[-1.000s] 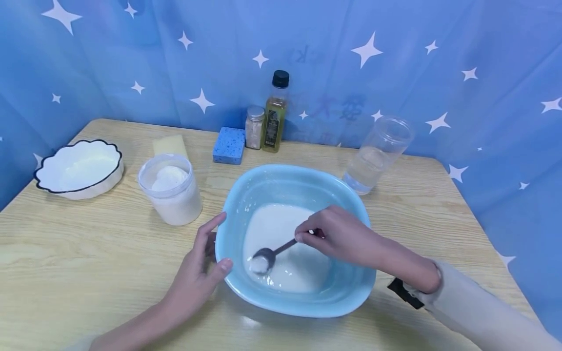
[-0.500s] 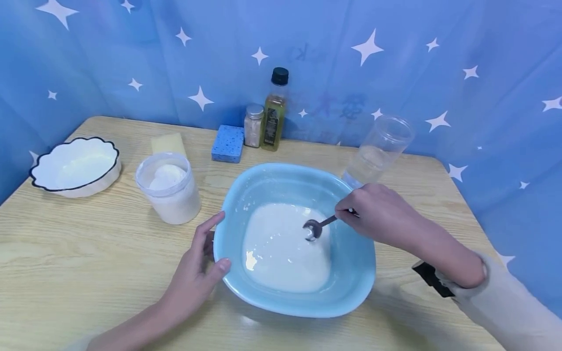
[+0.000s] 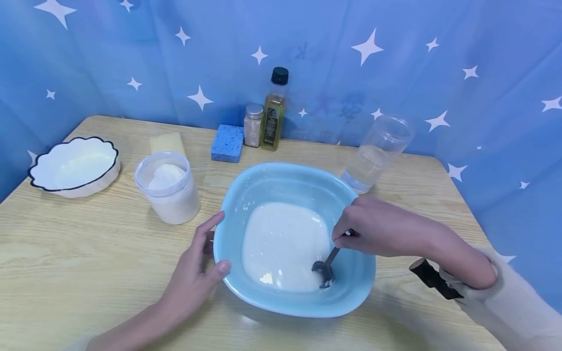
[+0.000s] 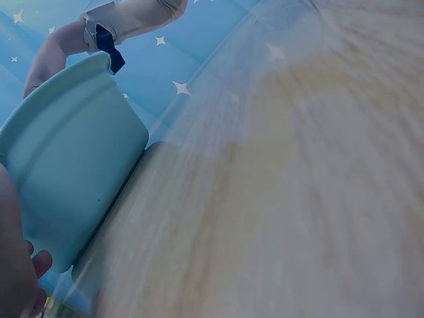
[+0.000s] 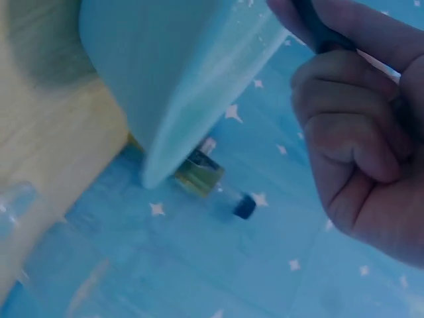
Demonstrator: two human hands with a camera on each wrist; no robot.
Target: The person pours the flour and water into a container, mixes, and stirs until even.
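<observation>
A light blue bowl (image 3: 351, 287) holding white liquid (image 3: 281, 241) sits in the middle of the wooden table. My right hand (image 3: 369, 226) pinches the handle of a metal spoon (image 3: 325, 268) whose head dips into the liquid at the bowl's front right. My left hand (image 3: 199, 265) holds the bowl's left rim, thumb on the edge, fingers along the outer wall. In the left wrist view the bowl's outer wall (image 4: 73, 165) fills the left side. In the right wrist view my curled fingers (image 5: 358, 132) grip the dark spoon handle (image 5: 318, 30) beside the bowl (image 5: 172, 73).
A clear jar of white powder (image 3: 169, 187) stands left of the bowl, a scalloped white dish (image 3: 72, 165) further left. A yellow sponge (image 3: 167, 143), blue sponge (image 3: 227, 143), spice jar (image 3: 253, 126) and oil bottle (image 3: 274, 109) line the back. A clear water jar (image 3: 377, 153) stands behind right.
My right hand carried the spoon from the bowl's front left, through the back right, down to the front right of the liquid. The left hand stayed on the rim.
</observation>
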